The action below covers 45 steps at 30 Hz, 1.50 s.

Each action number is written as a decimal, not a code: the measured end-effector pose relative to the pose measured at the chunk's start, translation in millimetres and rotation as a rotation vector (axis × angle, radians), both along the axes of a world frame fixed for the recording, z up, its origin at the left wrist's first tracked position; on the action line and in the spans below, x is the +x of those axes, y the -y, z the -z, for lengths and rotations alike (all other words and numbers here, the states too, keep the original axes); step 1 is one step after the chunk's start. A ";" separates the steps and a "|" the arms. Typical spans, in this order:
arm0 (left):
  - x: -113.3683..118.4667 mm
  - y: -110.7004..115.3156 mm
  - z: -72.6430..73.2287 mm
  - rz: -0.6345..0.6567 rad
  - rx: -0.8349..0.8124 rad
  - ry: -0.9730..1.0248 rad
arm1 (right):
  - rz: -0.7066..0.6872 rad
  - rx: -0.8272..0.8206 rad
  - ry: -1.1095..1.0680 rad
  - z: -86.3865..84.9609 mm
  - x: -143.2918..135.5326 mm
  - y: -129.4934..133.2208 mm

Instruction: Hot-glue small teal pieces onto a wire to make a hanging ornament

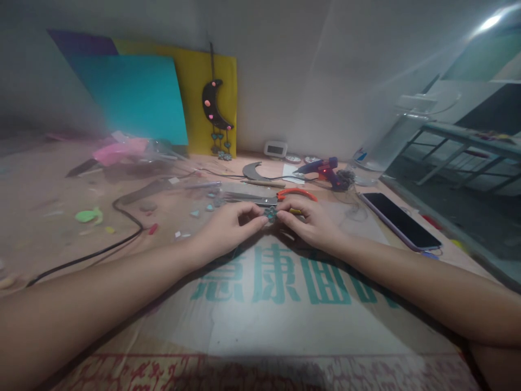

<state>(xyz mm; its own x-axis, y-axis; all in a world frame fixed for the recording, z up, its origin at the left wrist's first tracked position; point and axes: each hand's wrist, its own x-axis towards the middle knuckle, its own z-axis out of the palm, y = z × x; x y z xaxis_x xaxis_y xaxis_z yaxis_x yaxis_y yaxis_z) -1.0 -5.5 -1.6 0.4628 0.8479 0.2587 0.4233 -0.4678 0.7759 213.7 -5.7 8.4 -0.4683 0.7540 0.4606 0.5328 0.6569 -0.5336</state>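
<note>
Between my two hands is a small grey flower-shaped piece with a teal centre [270, 214]. My left hand [241, 222] pinches its left side with thumb and forefinger. From the other side my right hand [306, 220] pinches it the same way. Just behind the fingers lie scissors [297, 193] with orange handles, blades pointing left. Small teal heart pieces [210, 207] rest left of my left hand. A decorated dark crescent moon [211, 104] with pink dots and hanging hearts and flowers stands against the yellow board [175, 54] at the back.
A plain grey crescent [254, 171], a wooden stick [262, 184] and a glue gun [323, 169] with a red light lie behind the scissors. A phone [399, 220] is at right. A black cable [130, 217] and coloured scraps [87, 216] lie at left. A small white clock [275, 149] stands at the wall.
</note>
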 end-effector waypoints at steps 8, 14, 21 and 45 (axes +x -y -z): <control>1.7 0.2 1.3 0.027 -0.026 0.071 | 0.032 -0.027 -0.013 -2.4 -0.9 1.3; 1.5 0.6 1.8 -0.004 0.015 0.040 | 0.032 -0.060 -0.008 -1.5 -0.7 1.4; 0.4 0.4 1.1 -0.021 0.034 0.017 | -0.008 -0.092 -0.063 -0.5 0.5 0.2; 0.4 2.1 -2.8 -0.105 0.087 0.050 | -0.003 -0.175 -0.005 -4.3 0.4 0.7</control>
